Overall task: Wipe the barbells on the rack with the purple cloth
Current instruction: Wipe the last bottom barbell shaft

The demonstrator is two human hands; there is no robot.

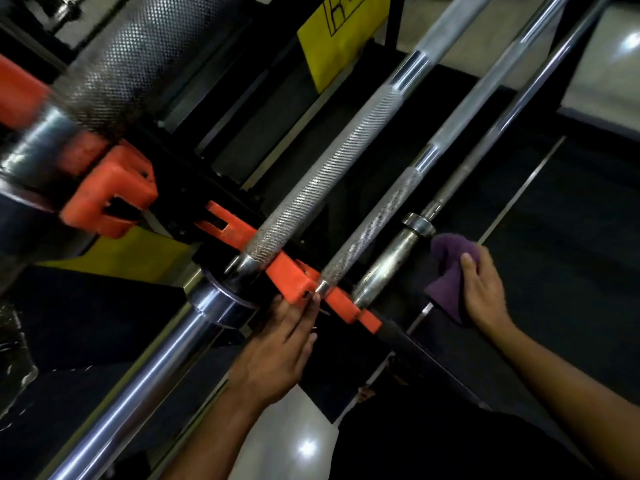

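holding a bunched purple cloth (446, 285), the right hand (485, 292) sits beside a barbell (388, 265).

Light: dim overall, with dark areas on the right and lower left losing detail.
Glare: bright spots on the pale floor (306, 446) and white streaks along the chrome bars (349, 157).
Blur: the big bar (114, 64) at upper left is smeared.
Distortion: wide-angle bending at the edges.
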